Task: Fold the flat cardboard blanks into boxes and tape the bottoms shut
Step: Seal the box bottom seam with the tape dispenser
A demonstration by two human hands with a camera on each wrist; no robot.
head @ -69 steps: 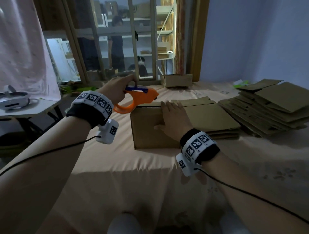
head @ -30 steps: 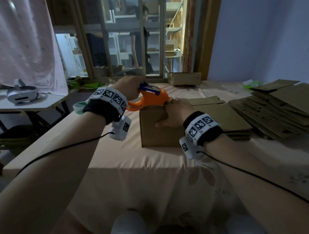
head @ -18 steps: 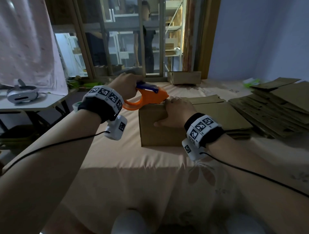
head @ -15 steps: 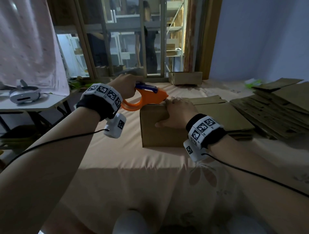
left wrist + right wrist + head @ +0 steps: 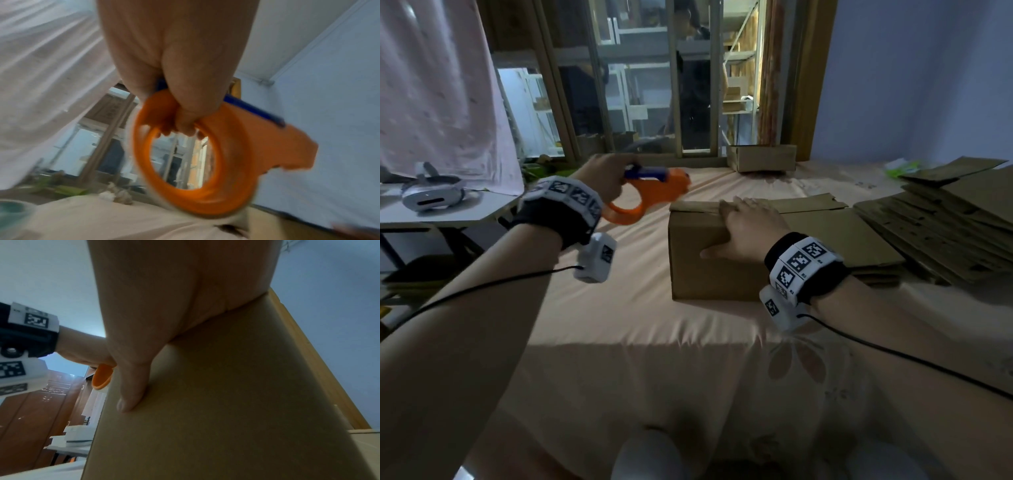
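Bracing the box [image 5: 709,263] with flat fingers on top and thumb on its near face, the right hand [image 5: 748,229] suits light, crushable cardboard. At its 10 o'clock, the left hand [image 5: 604,176] grips the tape gun [image 5: 650,192] by its handle.

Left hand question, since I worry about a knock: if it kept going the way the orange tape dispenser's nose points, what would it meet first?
Probably the folded brown cardboard box, at its top left corner; depth is unclear.
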